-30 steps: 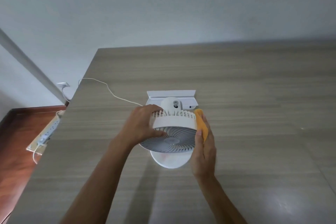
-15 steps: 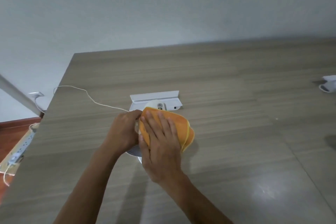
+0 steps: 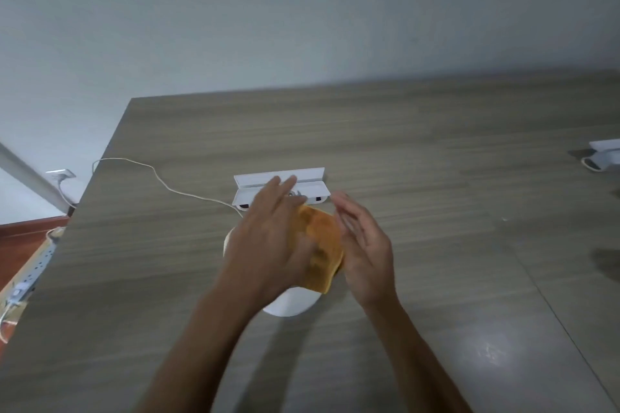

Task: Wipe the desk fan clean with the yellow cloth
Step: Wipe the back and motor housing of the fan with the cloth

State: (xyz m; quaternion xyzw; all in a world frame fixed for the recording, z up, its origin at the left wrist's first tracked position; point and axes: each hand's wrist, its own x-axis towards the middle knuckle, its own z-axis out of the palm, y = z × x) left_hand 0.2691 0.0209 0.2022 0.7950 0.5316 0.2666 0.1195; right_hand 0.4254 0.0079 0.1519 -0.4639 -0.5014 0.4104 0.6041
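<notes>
Fan: the small white plastic desk fan (image 3: pixel 288 307) stands on the grey-brown wood-grain tabletop (image 3: pixel 419 157), near its left half; only its round white base and a sliver of its left rim show, the rest is hidden under the hands and cloth.
Cloth: the folded yellow-orange cloth (image 3: pixel 320 245) lies draped over the top of the fan, between the two hands, its lower edge hanging above the base.
Left hand: the left hand (image 3: pixel 268 238) lies flat over the left part of the cloth and fan, its fingers (image 3: pixel 285 184) straight and slightly spread, reaching toward the far side; motion blur softens it.
Right hand: the right hand (image 3: pixel 364 245) stands edge-on just beside the right edge of the cloth, fingers straight and close together; whether it touches the cloth cannot be told from the blur.
Behind the fan: a white angled plastic bracket-like piece (image 3: pixel 280 186) lies on the tabletop, partly covered by the left fingertips.
Cord: a thin white cable (image 3: pixel 157 178) runs from the fan area over the left table edge.
Left floor: a white power strip (image 3: pixel 30 275) lies on the reddish floor.
Far right: a white object (image 3: pixel 604 157), cut off by the frame edge, sits on the tabletop.
</notes>
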